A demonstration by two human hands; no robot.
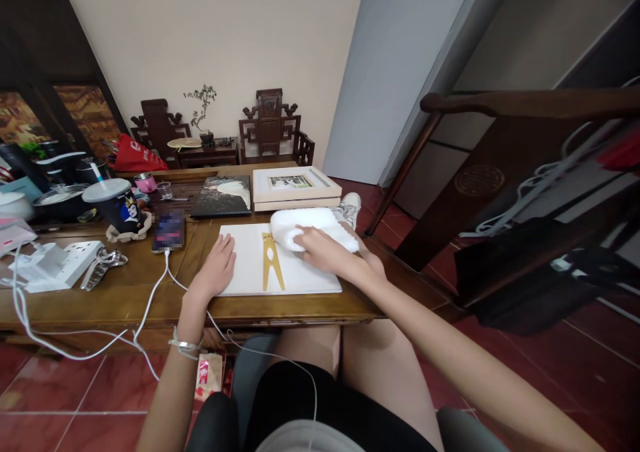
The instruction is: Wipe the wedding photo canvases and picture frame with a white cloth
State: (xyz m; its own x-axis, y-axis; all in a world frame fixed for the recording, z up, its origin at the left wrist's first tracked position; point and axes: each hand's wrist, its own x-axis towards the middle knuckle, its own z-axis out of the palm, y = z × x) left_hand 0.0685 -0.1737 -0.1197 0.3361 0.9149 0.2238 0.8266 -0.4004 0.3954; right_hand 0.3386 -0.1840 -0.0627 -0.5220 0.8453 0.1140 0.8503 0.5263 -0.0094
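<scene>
A white board (245,265) lies flat at the table's front edge, with a yellow A-shaped piece (271,260) on it. My left hand (217,265) rests flat on the board's left edge, fingers stretched out. At the board's far right corner, my right hand (320,249) grips a fluffy white towel (310,222), its fingers partly sunk into the pile. The towel covers that corner and touches the top of the yellow piece. Beneath the towel, the board's surface is hidden.
Behind the board are a dark picture panel (223,196) and stacked pale frames (297,187). To the left lie a phone (169,231) on a white cable, a lidded dark cup (120,205) and a power strip (67,269). A wooden chair (480,172) stands at the right.
</scene>
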